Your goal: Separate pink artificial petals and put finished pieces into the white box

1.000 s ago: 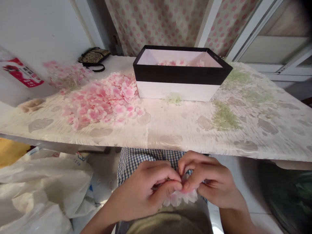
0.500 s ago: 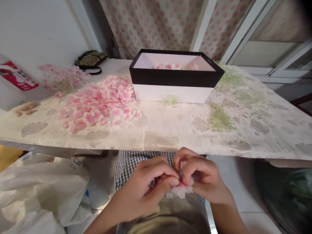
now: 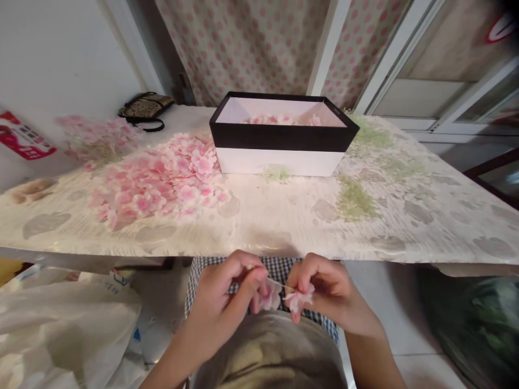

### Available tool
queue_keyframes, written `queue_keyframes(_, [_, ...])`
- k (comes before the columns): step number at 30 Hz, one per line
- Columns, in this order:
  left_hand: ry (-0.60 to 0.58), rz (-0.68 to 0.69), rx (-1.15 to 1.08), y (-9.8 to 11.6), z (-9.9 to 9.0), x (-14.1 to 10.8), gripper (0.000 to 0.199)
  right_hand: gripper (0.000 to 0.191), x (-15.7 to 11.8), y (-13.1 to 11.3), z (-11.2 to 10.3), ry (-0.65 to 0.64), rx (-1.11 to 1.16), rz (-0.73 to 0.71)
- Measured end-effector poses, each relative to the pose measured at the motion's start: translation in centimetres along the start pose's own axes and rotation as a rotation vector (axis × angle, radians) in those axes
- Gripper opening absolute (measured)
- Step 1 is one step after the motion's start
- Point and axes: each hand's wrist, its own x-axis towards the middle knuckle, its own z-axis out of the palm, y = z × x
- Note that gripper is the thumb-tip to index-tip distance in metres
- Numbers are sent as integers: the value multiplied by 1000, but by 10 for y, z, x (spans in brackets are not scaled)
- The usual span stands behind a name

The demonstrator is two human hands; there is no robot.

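Note:
Over my lap, just below the table edge, my left hand (image 3: 237, 289) is closed in a pinch on a thin pale stem with a pink artificial flower (image 3: 271, 296) by its fingertips. My right hand (image 3: 324, 286) pinches another small pink flower (image 3: 299, 297). A thin pale stem runs between the two hands, linking the flowers. On the table, a heap of pink artificial flowers (image 3: 158, 178) lies at the left. Behind and to its right stands a white box with a black rim (image 3: 279, 138), holding more pink flowers (image 3: 279, 119).
Green artificial sprigs (image 3: 357, 199) lie right of the box, and one small sprig (image 3: 278, 173) sits before it. A patterned pouch (image 3: 146, 105) is at the back left. White plastic bags (image 3: 60, 329) hang below the table at left.
My hands were close together over one flower; now they are apart, with the stem stretched between them and two flowers showing. The view has shifted slightly.

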Motion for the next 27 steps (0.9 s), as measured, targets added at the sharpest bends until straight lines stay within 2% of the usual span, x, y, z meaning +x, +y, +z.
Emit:
queue_keyframes(2, [5,-61,-6,-2,-4,7,15,7,1,-9,-17,134,-394,8])
queue_keyframes(3, [25,-77,30,-4,-7,12,16,9,1,-14,-30,269,-647,2])
queue_keyframes(4, [61,-81,84,-7,-10,19,18,12,2,-18,-44,492,-944,6])
queue_keyframes(5, [113,-76,141,-11,-13,28,19,14,3,-20,-58,643,-1050,19])
queue_keyframes(6, [175,-65,186,-15,-15,38,20,15,4,-22,-71,730,-1155,51])
queue_keyframes(7, [246,-46,215,-20,-16,49,21,18,6,-22,-83,760,-1361,154])
queue_keyframes(8, [315,-31,241,-25,-16,60,22,22,8,-21,-93,735,-1499,241])
queue_keyframes(10, [387,-23,339,-36,-14,83,23,26,14,-17,-103,687,-1665,346])
queue_keyframes(11, [375,-31,423,-40,-11,92,22,27,16,-14,-104,673,-1694,361])
queue_keyframes(14, [220,-66,637,-47,-6,105,11,23,22,-8,-101,677,-1717,349])
queue_keyframes(16, [146,-63,671,-46,-9,102,21,21,23,-5,-100,677,-1721,340])
queue_keyframes(18, [109,-46,691,-43,-19,93,26,22,22,-2,-101,686,-1736,314])
queue_keyframes(20, [129,-25,730,-40,-36,84,22,23,22,0,-105,720,-1762,210])
queue_keyframes(23, [267,-10,846,-42,-71,84,18,22,21,2,-110,779,-1764,13])
queue_keyframes(25, [348,-1,928,-46,-92,95,20,18,21,3,-112,821,-1726,-15])
queue_keyframes(27, [347,25,987,-52,-106,111,26,13,21,4,-113,875,-1681,1])
